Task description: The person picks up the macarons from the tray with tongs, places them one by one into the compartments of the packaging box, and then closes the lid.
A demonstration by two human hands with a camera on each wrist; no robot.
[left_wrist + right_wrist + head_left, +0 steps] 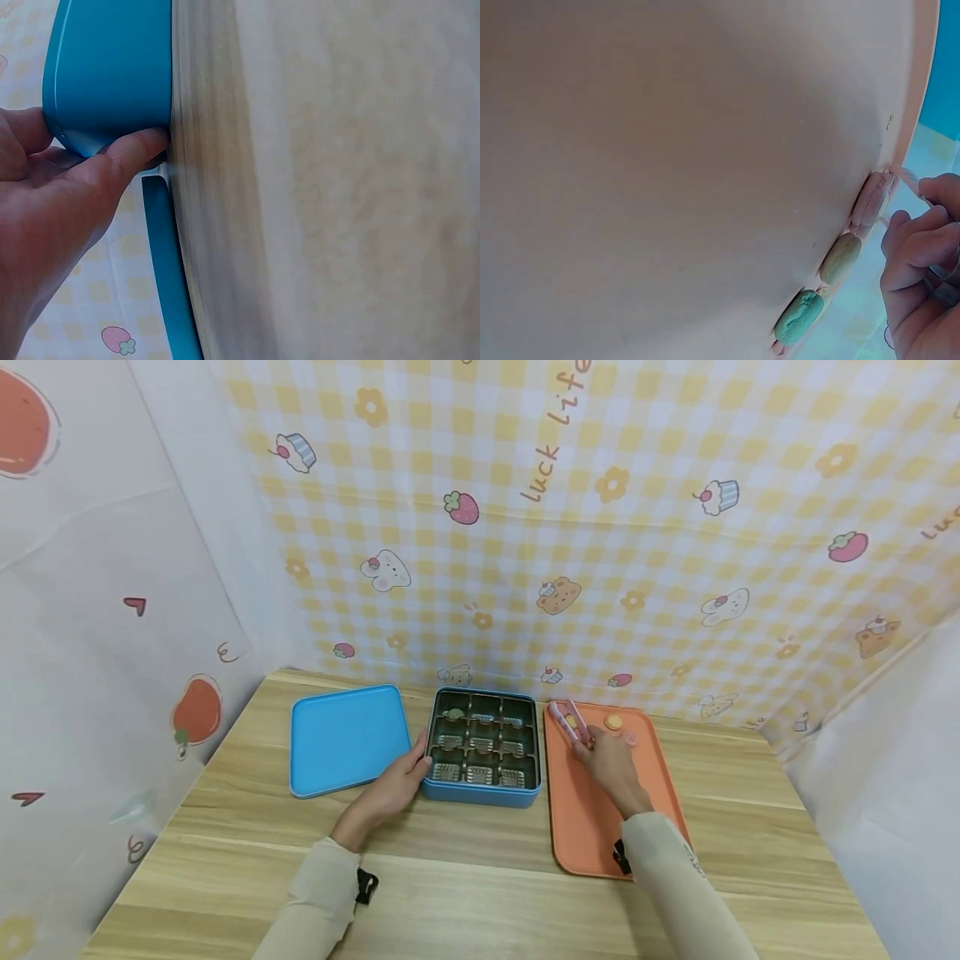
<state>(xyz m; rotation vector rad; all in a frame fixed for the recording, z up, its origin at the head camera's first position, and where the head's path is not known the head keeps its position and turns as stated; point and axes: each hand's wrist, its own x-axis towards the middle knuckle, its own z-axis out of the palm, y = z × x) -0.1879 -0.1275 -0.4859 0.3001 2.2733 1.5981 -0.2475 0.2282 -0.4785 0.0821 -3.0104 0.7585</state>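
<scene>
My left hand (396, 783) holds the left side of a blue box (480, 793) near its front corner. In the left wrist view its digits lie against the box wall (112, 67). Inside the box is a dark insert with several square compartments; a green macaron (454, 714) sits in the back left one. My right hand (611, 764) grips pink tongs (558, 718) over the orange tray (585, 827). Their arms stand apart, with a yellow piece (572, 721) showing between them. Pink (870, 199), yellow (840, 259) and green (799, 316) macarons appear in the right wrist view.
A flat blue lid (348, 739) lies left of the box. On the tray's far end are a round yellow macaron (613, 722) and a pink one (630, 739). The wooden table (450, 885) backs onto a checked cloth (487, 568).
</scene>
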